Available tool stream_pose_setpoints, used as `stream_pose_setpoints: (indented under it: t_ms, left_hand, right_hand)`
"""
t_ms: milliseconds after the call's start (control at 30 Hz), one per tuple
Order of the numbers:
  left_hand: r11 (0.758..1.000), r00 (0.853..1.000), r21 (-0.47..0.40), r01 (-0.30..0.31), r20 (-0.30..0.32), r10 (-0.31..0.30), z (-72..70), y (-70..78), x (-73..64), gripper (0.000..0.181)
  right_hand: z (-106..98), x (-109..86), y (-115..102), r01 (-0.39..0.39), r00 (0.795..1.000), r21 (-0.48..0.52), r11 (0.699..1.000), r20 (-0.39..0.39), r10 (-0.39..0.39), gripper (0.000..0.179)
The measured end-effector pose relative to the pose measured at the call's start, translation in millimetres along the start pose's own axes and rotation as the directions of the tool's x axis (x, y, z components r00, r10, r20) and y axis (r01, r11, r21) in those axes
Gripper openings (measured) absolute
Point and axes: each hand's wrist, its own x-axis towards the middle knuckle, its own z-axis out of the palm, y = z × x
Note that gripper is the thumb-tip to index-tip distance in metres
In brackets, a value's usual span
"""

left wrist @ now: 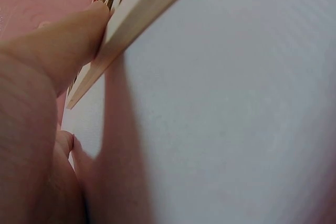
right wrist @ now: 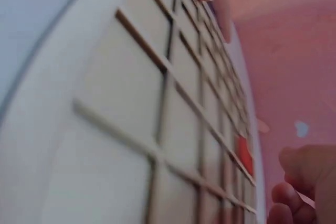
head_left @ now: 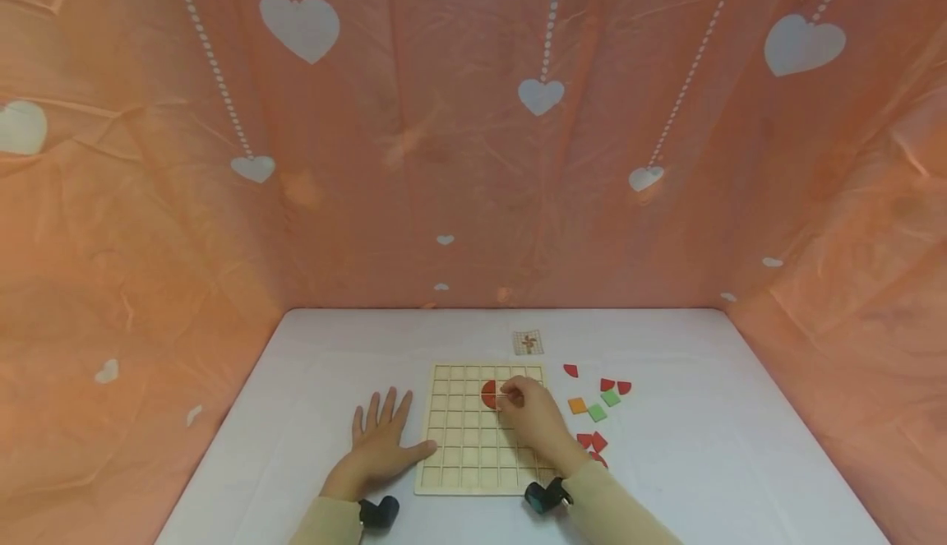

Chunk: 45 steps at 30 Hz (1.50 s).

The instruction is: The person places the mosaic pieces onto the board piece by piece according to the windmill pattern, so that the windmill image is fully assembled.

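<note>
A square wooden grid board [head_left: 444, 454] lies on the table. Red quarter-circle pieces [head_left: 488, 394] sit in its cells toward the far side, right of the middle. My right hand [head_left: 534, 420] reaches over the board's right side, fingers curled and fingertips right at these red pieces. In the right wrist view, its bent fingers [right wrist: 294, 203] show past a red piece [right wrist: 244, 156]; I cannot tell whether they pinch a piece. My left hand [head_left: 382, 445] lies spread flat on the table, its thumb [left wrist: 84, 35] resting against the board's left edge.
Right of the board lie loose red pieces [head_left: 584, 440], an orange square [head_left: 577, 405] and green squares [head_left: 597, 413]. A small pattern card [head_left: 528, 342] lies beyond the board. An orange curtain [head_left: 473, 200] with white hearts surrounds the white table [head_left: 333, 348].
</note>
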Motion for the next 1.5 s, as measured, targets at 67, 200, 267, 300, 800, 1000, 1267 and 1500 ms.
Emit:
stream_pose_setpoints:
  t_ms: [67, 200, 267, 300, 800, 1000, 1267, 1500]
  left_hand:
    - [1.0, 1.0, 0.003, 0.001, 0.002, -0.001, -0.9, -0.9, 0.1, 0.105]
    - [1.0, 1.0, -0.002, -0.005, -0.001, 0.005, -2.2, -1.2, 0.1, 0.105]
    - [1.0, 1.0, -0.004, -0.008, 0.0, 0.008, -2.5, -0.5, -0.4, 0.105]
    - [1.0, 1.0, -0.005, -0.011, -0.002, 0.011, -2.3, -0.3, -0.4, 0.104]
    - [0.999, 0.999, -0.006, -0.039, -0.018, 0.038, -6.6, 2.6, -3.5, 0.102]
    - [1.0, 0.999, 0.002, -0.028, -0.021, 0.028, -2.5, 0.0, -1.4, 0.105]
    - [0.999, 0.999, -0.008, -0.042, -0.024, 0.042, -2.1, 0.1, -1.6, 0.104]
    - [0.998, 0.998, 0.002, -0.056, -0.028, 0.056, -2.1, 0.2, -4.2, 0.104]
  right_hand:
    - [-11, -4.0, 1, -0.022, 1.0, 0.015, 1.0, 0.009, 0.021, 0.018]
    - [-38, -15.2, 12, -0.067, 0.998, 0.024, 0.997, 0.024, 0.066, 0.023]
    - [-54, -23.7, 22, -0.105, 0.994, 0.032, 0.994, 0.034, 0.104, 0.025]
    - [-62, -28.1, 28, -0.124, 0.992, 0.03, 0.992, 0.035, 0.123, 0.025]
    - [-101, -78.6, 72, -0.323, 0.942, -0.008, 0.946, 0.097, 0.322, 0.023]
    - [-99, -84.3, 77, -0.32, 0.942, -0.028, 0.947, 0.097, 0.322, 0.026]
    - [-98, -80.1, 76, -0.289, 0.954, -0.074, 0.955, 0.061, 0.293, 0.025]
    - [-97, -76.3, 75, -0.266, 0.959, -0.128, 0.955, 0.069, 0.276, 0.025]
